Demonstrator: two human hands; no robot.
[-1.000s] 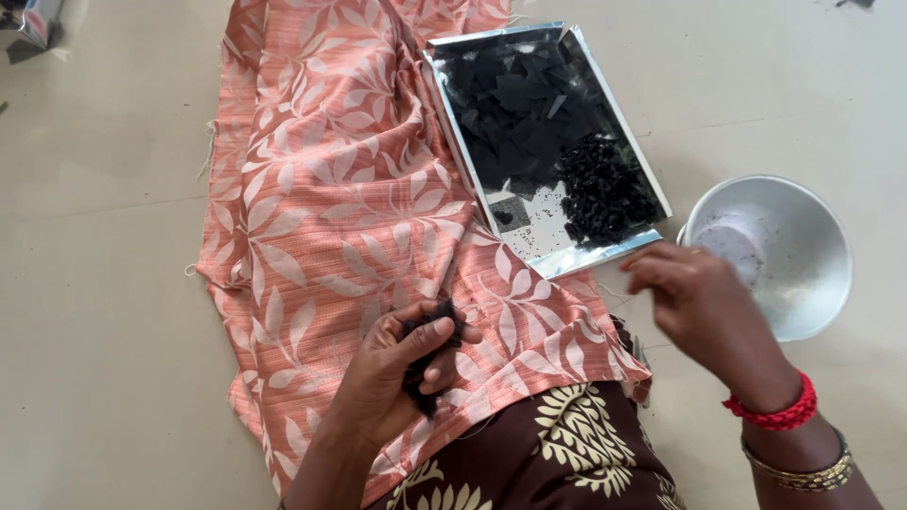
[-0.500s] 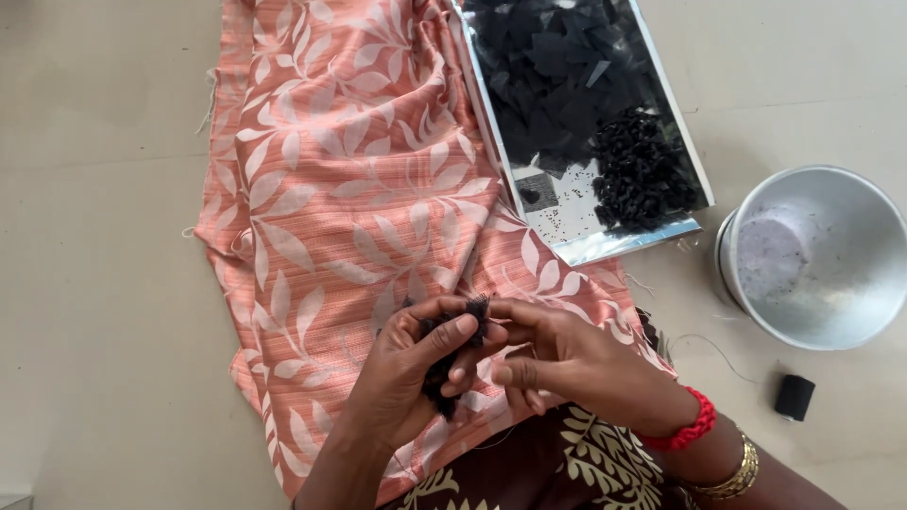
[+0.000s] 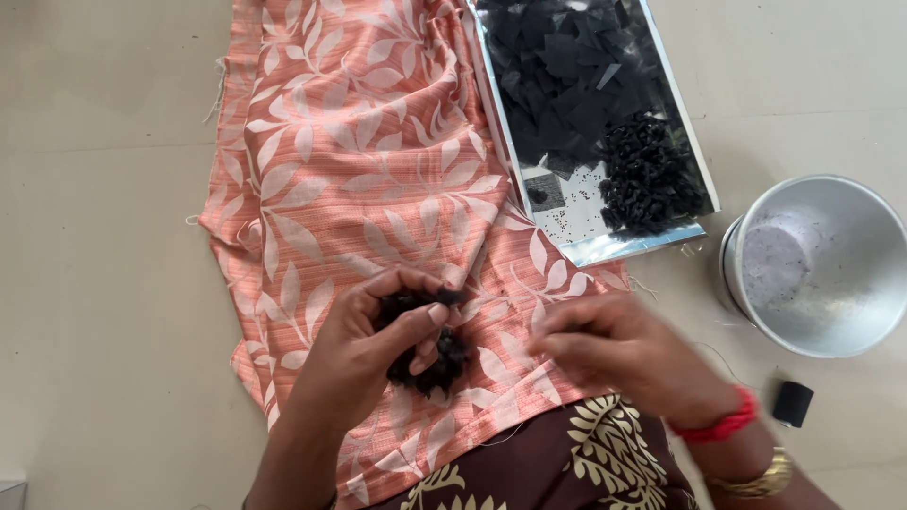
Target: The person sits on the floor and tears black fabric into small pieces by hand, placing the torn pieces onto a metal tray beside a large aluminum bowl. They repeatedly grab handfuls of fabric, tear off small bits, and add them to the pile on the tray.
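Left hand: the left hand lies over the lap on the peach leaf-print cloth, its grip closed around a dark bunched cluster of small black pieces; thumb and forefinger pinch the top of it, and the rest hangs out below the fingers.
Right hand: the right hand hovers just right of the cluster, blurred; fingers curl inward with the tips pointing left, but whether they pinch anything I cannot tell.
Key relation: the cluster lies to the left of the right hand, near but apart from it, at about the same height in the view; the left hand is on it, so the left is the nearer one.
Long axis: the cluster runs roughly top to bottom in the view, from the pinch down toward the person's body.
Thread: a thin pale strand seems to trail across the cloth below the hands; too fine to follow.
Tray: a shiny rectangular tray sits up and to the right, well apart from both hands, carrying flat black fabric squares and a heap of black bunched pieces.
Bowl: a round metal bowl stands on the floor right of the tray.
Spool: a small black spool lies on the floor near the right wrist, which wears a red bangle.
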